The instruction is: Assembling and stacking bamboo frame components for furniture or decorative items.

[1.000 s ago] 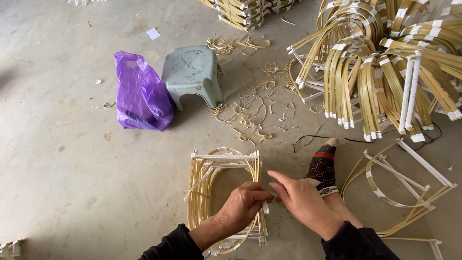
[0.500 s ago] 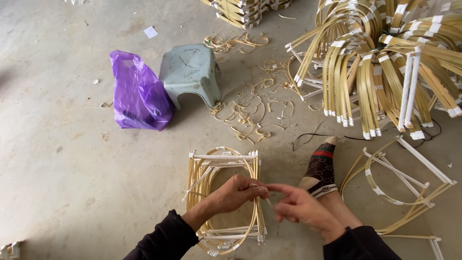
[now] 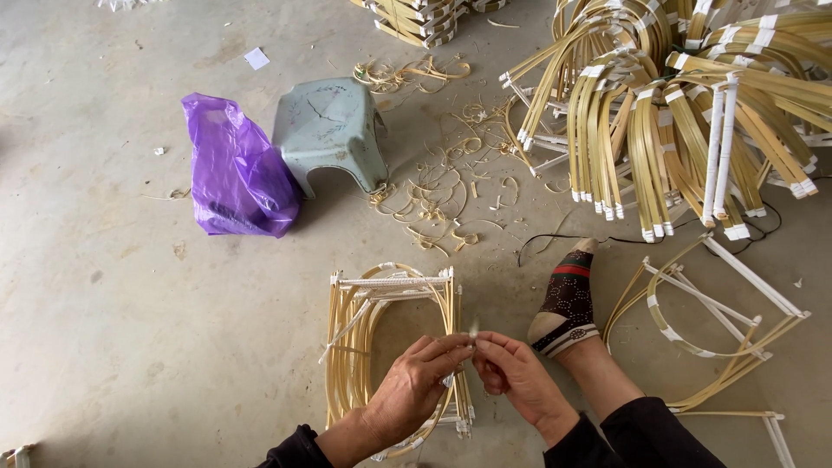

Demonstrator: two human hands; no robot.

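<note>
Two bare hands at the bottom edge, fingertips pinched together over a small pale strip [image 3: 473,331] that pokes up between them. Left hand [image 3: 414,386] curled, thumb and forefinger closed on the strip's lower end; right hand [image 3: 513,374] likewise closed, its fingertips touching the left's. Directly beneath both, flat on the concrete floor [image 3: 113,329]: a bamboo frame [image 3: 392,286], looped yellow splints bound to white crossbars, its right side partly hidden by the left hand. Just right of the frame, a foot in a dark patterned sock [image 3: 567,305], toes pointing away. Further right, a second, looser frame [image 3: 719,321] of curved splints and white bars, well apart from the hands. Beyond the foot, a thin black cord [image 3: 555,243] trailing across the floor. Farther out, a scatter of curled shavings [image 3: 442,195] between the frame and a grey-green plastic stool [image 3: 329,130]. Just left of the stool, touching or nearly so, a crumpled purple plastic bag [image 3: 238,173]. Upper right, a big heap of bent bamboo hoops [image 3: 676,104] with white-taped ends. Top centre, a stack of more bound splints [image 3: 416,13], cut off by the edge.
</note>
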